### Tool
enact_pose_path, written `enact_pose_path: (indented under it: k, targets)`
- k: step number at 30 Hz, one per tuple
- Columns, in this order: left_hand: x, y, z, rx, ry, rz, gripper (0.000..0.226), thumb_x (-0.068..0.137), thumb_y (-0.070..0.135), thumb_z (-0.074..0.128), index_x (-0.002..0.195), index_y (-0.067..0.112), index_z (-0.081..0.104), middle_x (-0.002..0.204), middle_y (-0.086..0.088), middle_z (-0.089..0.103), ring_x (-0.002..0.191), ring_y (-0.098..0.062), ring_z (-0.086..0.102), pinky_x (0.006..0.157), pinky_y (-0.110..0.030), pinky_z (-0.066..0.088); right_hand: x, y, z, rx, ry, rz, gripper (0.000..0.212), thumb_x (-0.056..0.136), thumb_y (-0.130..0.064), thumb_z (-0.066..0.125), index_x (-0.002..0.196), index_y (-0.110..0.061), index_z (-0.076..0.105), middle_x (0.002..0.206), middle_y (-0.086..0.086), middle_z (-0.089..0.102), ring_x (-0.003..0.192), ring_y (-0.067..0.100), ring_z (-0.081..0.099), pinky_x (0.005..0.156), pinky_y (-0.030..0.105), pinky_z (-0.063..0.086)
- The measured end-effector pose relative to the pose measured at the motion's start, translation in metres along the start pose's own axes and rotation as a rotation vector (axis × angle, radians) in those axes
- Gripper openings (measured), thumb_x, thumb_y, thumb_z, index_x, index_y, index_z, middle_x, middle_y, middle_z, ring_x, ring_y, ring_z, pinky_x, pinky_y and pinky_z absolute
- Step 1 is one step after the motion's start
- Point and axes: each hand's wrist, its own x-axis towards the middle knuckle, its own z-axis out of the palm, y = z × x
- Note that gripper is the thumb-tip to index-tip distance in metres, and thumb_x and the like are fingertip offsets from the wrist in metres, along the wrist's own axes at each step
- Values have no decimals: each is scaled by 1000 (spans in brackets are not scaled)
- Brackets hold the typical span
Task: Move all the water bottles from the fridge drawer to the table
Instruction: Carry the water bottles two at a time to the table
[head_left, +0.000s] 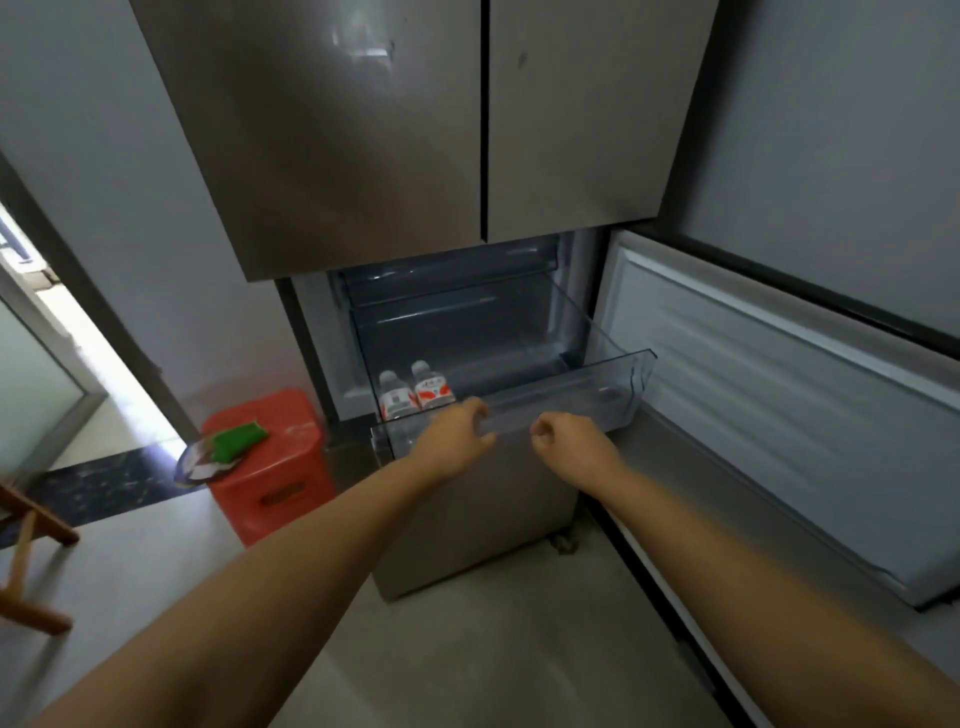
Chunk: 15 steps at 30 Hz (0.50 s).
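A clear plastic fridge drawer (571, 395) is pulled out from the lower fridge compartment. Two small water bottles lie at its left end: one (393, 397) on the left and one (432, 389) beside it, both with red-and-white labels. My left hand (457, 441) reaches to the drawer's front rim, fingers curled and apart, just in front of the bottles. My right hand (566, 441) hovers at the front rim near the middle, fingers loosely curled, holding nothing.
The lower fridge door (779, 389) stands swung open on the right. A red plastic stool (270, 457) with a green object (239, 439) on it sits left of the fridge. A wooden chair leg (31, 545) shows at the left edge, near a doorway.
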Motion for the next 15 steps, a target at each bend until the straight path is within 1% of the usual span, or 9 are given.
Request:
enact_pose_path:
  k: [3, 6, 9, 10, 11, 13, 14, 15]
  targets:
    - [33, -10, -18, -14, 17, -8, 37, 90, 21, 57, 126, 10, 52, 122, -11, 60, 110, -24, 58, 92, -30, 44, 33, -16, 0, 8, 8, -8, 23, 94, -25, 48, 107, -13, 64, 108, 9, 66, 100, 26, 61, 81, 34, 48]
    - [59, -21, -24, -19, 9, -48, 35, 91, 24, 56, 124, 13, 53, 116, -9, 62, 106, -23, 59, 86, -27, 43, 64, -25, 2, 18, -1, -26, 23, 94, -24, 48, 108, -15, 64, 107, 7, 67, 98, 24, 62, 76, 31, 47]
    - [81, -32, -25, -21, -6, -95, 35, 92, 25, 55, 125, 13, 52, 115, -7, 63, 107, -22, 60, 80, -24, 41, 97, -32, 0, 34, 10, -45, 24, 93, -24, 49, 108, -15, 66, 106, 6, 69, 97, 24, 63, 82, 34, 51]
    - [91, -38, -25, -30, -13, -119, 35, 92, 24, 54, 125, 13, 52, 115, -7, 63, 107, -23, 60, 82, -24, 42, 111, -35, -1, 30, 16, -56, 24, 93, -23, 49, 107, -14, 67, 106, 7, 69, 99, 25, 63, 84, 35, 51]
    - [99, -44, -24, -41, -16, -144, 33, 92, 25, 54, 123, 13, 53, 114, -8, 63, 107, -23, 60, 86, -27, 44, 123, -37, -3, 24, 14, -62, 25, 92, -22, 49, 106, -13, 67, 107, 9, 69, 101, 27, 63, 85, 35, 51]
    - [120, -59, -24, -48, 25, -211, 31, 90, 27, 54, 119, 16, 54, 117, -8, 62, 109, -24, 60, 97, -38, 46, 152, -41, -2, 20, -15, -87, 25, 92, -21, 47, 105, -12, 67, 110, 11, 69, 103, 30, 61, 84, 36, 49]
    - [126, -66, -23, -47, 37, -243, 34, 89, 28, 55, 120, 16, 54, 121, -8, 61, 111, -25, 59, 99, -42, 46, 160, -41, 0, 22, -37, -93, 25, 92, -21, 47, 104, -11, 67, 111, 12, 68, 104, 30, 61, 84, 36, 49]
    - [136, -73, -21, -49, 42, -300, 39, 88, 28, 56, 124, 15, 52, 125, -10, 59, 114, -27, 57, 99, -42, 46, 174, -42, 2, 17, -76, -98, 25, 91, -20, 48, 105, -11, 66, 111, 12, 68, 104, 31, 61, 84, 35, 48]
